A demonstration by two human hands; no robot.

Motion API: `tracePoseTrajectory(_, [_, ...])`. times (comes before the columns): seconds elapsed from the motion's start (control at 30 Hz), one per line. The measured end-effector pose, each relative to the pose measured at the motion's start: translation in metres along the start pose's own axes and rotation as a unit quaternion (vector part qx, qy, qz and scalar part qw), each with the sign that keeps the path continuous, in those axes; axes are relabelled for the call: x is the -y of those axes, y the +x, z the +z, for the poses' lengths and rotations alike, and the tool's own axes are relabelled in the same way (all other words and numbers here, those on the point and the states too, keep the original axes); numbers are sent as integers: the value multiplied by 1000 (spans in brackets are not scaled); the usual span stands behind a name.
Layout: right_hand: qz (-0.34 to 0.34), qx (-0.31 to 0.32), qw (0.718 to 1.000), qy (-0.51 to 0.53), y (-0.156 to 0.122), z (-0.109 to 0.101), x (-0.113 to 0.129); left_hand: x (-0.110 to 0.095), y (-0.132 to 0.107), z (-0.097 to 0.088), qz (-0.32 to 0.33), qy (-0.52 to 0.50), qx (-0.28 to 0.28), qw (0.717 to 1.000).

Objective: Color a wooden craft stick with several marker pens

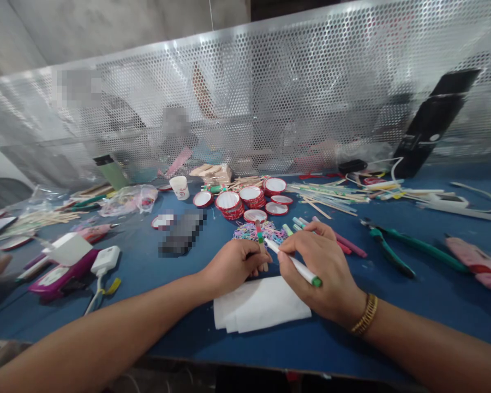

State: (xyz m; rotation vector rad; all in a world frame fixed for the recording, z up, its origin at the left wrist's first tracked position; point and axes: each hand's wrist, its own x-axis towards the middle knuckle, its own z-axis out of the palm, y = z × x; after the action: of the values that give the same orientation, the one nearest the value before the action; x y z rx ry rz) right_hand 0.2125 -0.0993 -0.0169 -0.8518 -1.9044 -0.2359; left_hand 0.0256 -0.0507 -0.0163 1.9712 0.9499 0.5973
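Pinched upright in my left hand (pixel 232 268) is a wooden craft stick (pixel 259 236), coloured red and green on its upper part. My right hand (pixel 321 270) grips a white marker (pixel 297 262) with a green end; its tip points left toward the stick. Beneath both hands lies a folded white cloth or tissue (pixel 262 308). Just beyond them is a heap of small pastel rubber bands (pixel 245 232), and several coloured markers (pixel 349 244) rest beside my right hand.
Stacks of red-rimmed round tins (pixel 229 202) stand behind the heap, near a paper cup (pixel 179 187). Green-handled pliers (pixel 393 251) and a pink glue gun (pixel 474 262) lie right. A dark phone (pixel 184 232) and white charger (pixel 71 249) lie left. A perforated metal screen (pixel 229 109) borders the back.
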Motion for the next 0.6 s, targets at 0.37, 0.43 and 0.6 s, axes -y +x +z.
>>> tracePoseTrajectory(0.37, [-6, 7, 1000, 10, 0, 1, 2, -3, 0, 1, -12, 12, -6, 1000])
tracePoseTrajectory(0.43, [-4, 10, 1000, 12, 0, 1, 3, -2, 0, 1, -13, 15, -6, 1000])
tracePoseTrajectory(0.6, [-2, 17, 1000, 10, -1, 1, 2, -2, 0, 1, -16, 13, -5, 1000])
